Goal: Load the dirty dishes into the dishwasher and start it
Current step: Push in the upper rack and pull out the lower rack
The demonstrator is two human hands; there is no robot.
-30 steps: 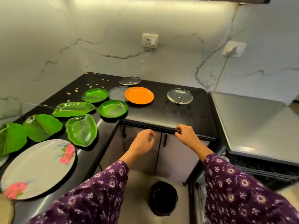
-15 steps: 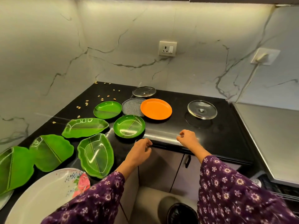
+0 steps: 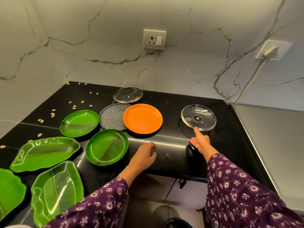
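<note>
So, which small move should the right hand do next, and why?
Probably curl the right hand around the near rim of the right glass lid and lift it. Its forefinger touches that rim, the hand holds nothing, and nothing lies on the lid.

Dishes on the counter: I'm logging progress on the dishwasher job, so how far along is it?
Done: nothing that shows; the orange plate, green round plates and leaf-shaped dishes all lie on the counter. In hand: the right hand touches a forefinger to the near rim of the rightmost glass lid; the left hand hovers, holding nothing. Left: loading every dish and starting the machine.
</note>
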